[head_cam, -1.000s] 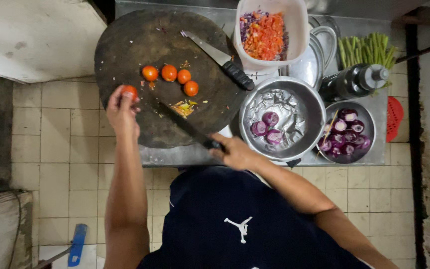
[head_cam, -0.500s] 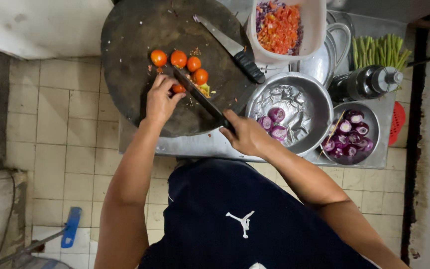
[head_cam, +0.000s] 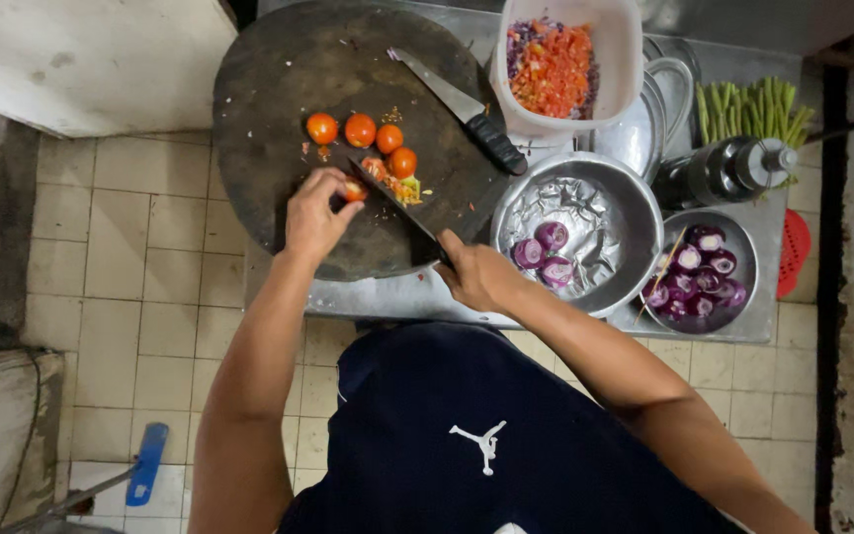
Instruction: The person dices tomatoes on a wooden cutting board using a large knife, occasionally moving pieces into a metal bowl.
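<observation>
- Left hand [head_cam: 315, 213] pinches a tomato [head_cam: 353, 190] on the board [head_cam: 269, 119], fingers closed round it.
- Right hand [head_cam: 476, 275] clamped on knife [head_cam: 397, 206] handle, blade at the tomato.

A single head-worn camera looks almost straight down from above the person, near enough that the dark round cutting board [head_cam: 348, 129] and steel counter [head_cam: 506, 307] fill the upper frame. The person's own torso and forearms occupy the lower half — tiled floor [head_cam: 121, 297] at left.
</observation>
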